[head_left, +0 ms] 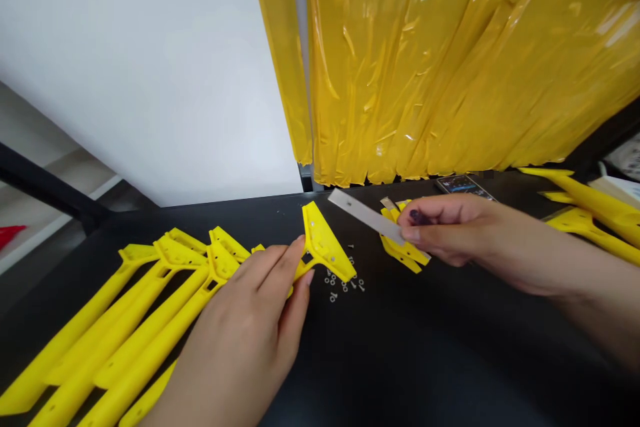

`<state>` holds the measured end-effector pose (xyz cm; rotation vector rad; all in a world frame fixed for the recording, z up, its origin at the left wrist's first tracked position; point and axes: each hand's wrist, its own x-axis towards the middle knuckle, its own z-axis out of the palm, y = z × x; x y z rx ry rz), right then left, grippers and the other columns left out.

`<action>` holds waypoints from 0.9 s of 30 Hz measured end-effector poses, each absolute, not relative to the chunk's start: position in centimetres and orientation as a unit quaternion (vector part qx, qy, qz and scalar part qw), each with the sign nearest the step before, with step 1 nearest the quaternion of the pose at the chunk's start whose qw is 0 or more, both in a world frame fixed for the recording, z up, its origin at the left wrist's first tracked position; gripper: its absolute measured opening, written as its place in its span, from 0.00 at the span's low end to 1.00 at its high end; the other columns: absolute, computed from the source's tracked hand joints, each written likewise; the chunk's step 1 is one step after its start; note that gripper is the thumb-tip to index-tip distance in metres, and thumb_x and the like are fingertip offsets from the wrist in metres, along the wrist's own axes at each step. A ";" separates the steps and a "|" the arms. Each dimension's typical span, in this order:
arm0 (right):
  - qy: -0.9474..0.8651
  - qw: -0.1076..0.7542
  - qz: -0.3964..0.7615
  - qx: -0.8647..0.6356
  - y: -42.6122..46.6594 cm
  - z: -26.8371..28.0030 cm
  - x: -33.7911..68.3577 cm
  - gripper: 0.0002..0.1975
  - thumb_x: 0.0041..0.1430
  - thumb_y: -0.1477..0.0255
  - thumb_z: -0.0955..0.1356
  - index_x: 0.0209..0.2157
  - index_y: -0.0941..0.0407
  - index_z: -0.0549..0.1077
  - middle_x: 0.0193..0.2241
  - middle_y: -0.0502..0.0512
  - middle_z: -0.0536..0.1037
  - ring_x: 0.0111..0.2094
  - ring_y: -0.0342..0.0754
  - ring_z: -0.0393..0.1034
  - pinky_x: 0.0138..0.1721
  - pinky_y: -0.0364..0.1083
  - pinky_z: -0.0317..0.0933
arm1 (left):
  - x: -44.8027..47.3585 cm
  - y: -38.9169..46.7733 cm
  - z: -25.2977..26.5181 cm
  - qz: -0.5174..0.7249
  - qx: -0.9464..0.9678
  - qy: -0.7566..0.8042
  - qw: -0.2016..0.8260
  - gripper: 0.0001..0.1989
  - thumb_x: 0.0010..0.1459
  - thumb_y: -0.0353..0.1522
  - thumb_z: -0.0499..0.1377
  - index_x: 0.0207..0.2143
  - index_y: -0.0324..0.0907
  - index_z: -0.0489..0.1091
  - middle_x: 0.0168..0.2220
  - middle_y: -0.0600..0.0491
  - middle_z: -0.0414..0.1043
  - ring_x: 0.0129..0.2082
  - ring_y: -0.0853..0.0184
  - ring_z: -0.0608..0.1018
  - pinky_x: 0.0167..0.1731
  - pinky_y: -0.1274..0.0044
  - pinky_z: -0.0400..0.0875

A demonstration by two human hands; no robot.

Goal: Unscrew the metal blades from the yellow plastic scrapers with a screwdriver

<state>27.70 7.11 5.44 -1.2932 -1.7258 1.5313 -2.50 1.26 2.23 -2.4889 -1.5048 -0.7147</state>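
Note:
My left hand (245, 320) is closed round the neck of a yellow plastic scraper handle (324, 247), whose flared, triangular head points away with small holes or screws in its face. Between the thumb and fingers of my right hand (460, 227) is a flat metal blade (367, 215), with a hole near its far end. The blade is apart from the handle's head, above and to its right. Loose small screws and nuts (345, 283) lie on the black table just beyond the head. Smaller yellow pieces (400, 257) with metal strips rest beneath my right hand.
Several similar yellow handles (135, 307) lie in a row on the left. More yellow handles (595, 207) are at the right edge. A phone (465, 187) lies at the back, below a yellow plastic curtain (425, 67). A white panel (150, 67) stands behind the black table (390, 353).

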 end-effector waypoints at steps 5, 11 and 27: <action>-0.659 0.165 0.615 -0.400 8.0 5.5 29.4 0.10 0.64 0.61 0.75 0.36 0.53 0.78 0.27 0.46 0.68 0.26 0.40 0.55 0.26 0.43 0.47 | -2.7 1.5 1.8 -0.222 -0.828 -0.513 0.049 0.19 0.73 0.34 0.53 0.60 0.37 0.74 0.52 0.41 0.82 0.50 0.50 0.84 0.48 0.58 0.83; -0.682 0.127 0.592 -0.410 9.0 4.5 29.3 0.12 0.64 0.59 0.74 0.36 0.54 0.78 0.28 0.46 0.68 0.27 0.41 0.55 0.27 0.43 0.48 | -2.8 1.5 1.5 -0.202 -0.823 -0.531 0.014 0.20 0.73 0.35 0.53 0.60 0.39 0.75 0.53 0.42 0.82 0.51 0.50 0.84 0.51 0.54 0.82; -0.715 0.081 0.540 -0.437 9.1 3.9 28.5 0.09 0.65 0.63 0.71 0.34 0.53 0.78 0.28 0.46 0.69 0.29 0.44 0.59 0.30 0.44 0.52 | -2.6 1.7 0.9 -0.157 -0.826 -0.541 -0.015 0.21 0.74 0.34 0.52 0.63 0.38 0.73 0.56 0.41 0.80 0.54 0.50 0.83 0.57 0.51 0.78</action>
